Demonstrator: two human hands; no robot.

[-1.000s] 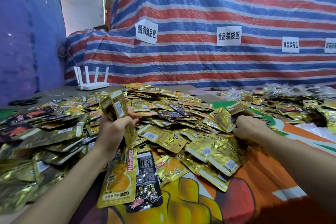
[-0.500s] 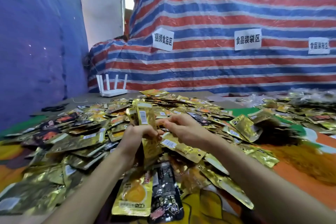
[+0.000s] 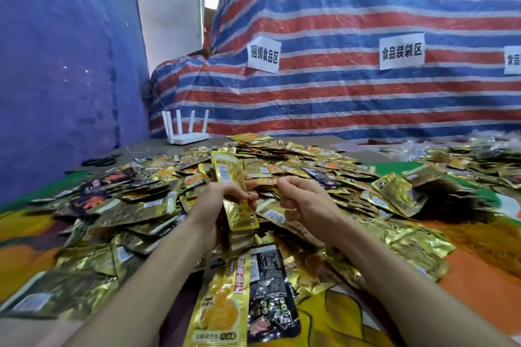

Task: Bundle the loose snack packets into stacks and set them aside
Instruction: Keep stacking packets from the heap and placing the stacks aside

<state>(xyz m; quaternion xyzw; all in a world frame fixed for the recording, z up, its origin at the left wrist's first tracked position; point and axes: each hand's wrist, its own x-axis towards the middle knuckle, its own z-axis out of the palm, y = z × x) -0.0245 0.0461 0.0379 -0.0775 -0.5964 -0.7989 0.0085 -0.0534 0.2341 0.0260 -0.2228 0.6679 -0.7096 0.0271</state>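
A wide heap of loose gold foil snack packets (image 3: 304,166) covers the table in front of me. My left hand (image 3: 217,203) grips an upright stack of gold packets (image 3: 229,175), barcode side facing me, with more of the stack hanging below the fist. My right hand (image 3: 303,200) sits just right of the stack, fingers curled and pinched near its edge; I cannot tell whether it holds anything. A long yellow packet (image 3: 222,301) and a black packet (image 3: 269,293) lie flat between my forearms.
A white router (image 3: 187,134) with several antennas stands at the table's far left. Black scissors (image 3: 100,161) lie left of the heap. A striped tarpaulin (image 3: 366,98) with paper signs rises behind. More packets (image 3: 476,160) are piled at the far right.
My right hand came in from the right side of the heap to the stack in my left hand. The view turned left and rose slightly.
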